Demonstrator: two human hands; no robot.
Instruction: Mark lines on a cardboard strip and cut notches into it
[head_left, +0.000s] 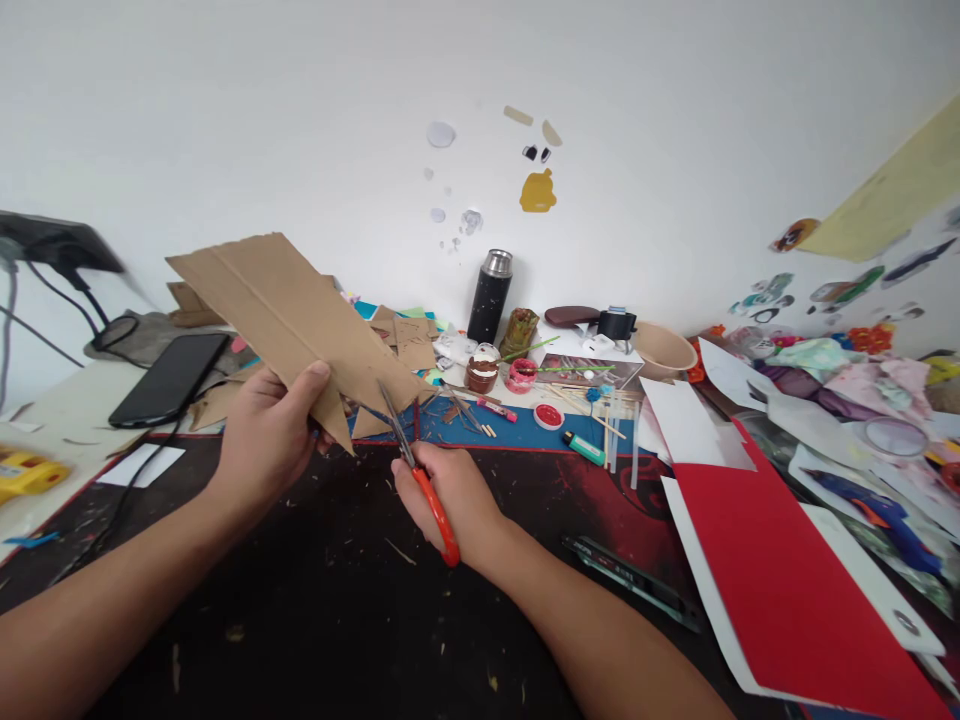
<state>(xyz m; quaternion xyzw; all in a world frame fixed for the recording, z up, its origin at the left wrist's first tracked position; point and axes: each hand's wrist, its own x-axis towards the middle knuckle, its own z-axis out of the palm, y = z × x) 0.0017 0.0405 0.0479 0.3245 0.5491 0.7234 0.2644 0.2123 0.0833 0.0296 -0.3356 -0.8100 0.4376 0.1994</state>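
My left hand pinches a sheet of brown cardboard at its lower edge, thumb on top, and holds it up off the desk at a tilt. A crease runs along the sheet. In my right hand is a pair of scissors with red-orange handles. Their blades lie at the cardboard's lower right part, with one blade over the front face. A narrow pointed flap hangs from the cardboard beside my left fingers. The fingertips of both hands are partly hidden.
Behind the hands stand a black thermos, paint jars and cardboard scraps. A phone lies at left. To the right are a cutter knife, a green lighter, red paper and a blue glue gun.
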